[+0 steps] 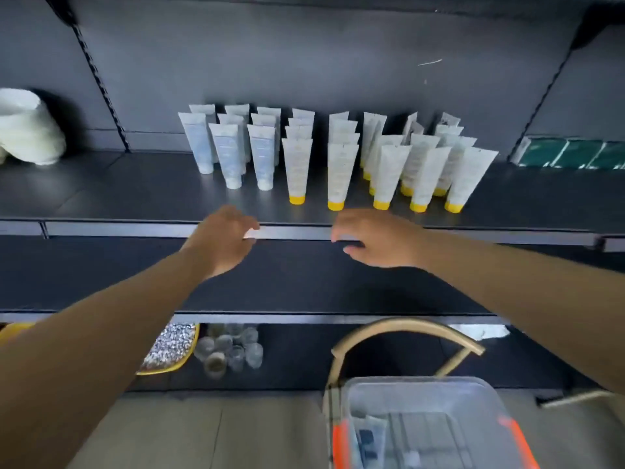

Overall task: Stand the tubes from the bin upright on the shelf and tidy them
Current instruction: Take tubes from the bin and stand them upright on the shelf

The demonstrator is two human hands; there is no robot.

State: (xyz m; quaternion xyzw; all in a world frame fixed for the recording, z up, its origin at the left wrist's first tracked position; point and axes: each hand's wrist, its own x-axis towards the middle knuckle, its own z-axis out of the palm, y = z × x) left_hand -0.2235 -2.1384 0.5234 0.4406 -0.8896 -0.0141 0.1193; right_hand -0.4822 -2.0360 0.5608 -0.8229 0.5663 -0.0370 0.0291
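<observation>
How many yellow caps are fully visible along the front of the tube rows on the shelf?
5: at the feet of the front tubes, left to right. More yellow caps peek out behind them, partly hidden.

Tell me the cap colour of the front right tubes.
Yellow caps, clearest in the head view.

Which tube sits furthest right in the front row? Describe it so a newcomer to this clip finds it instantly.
Start at the dark shelf holding the standing tubes. Follow the front row of yellow-capped tubes rightward to its end, near the green packs. The rightmost tube stands on its yellow cap and, unlike its straighter neighbours, leans its flat top right.
</observation>
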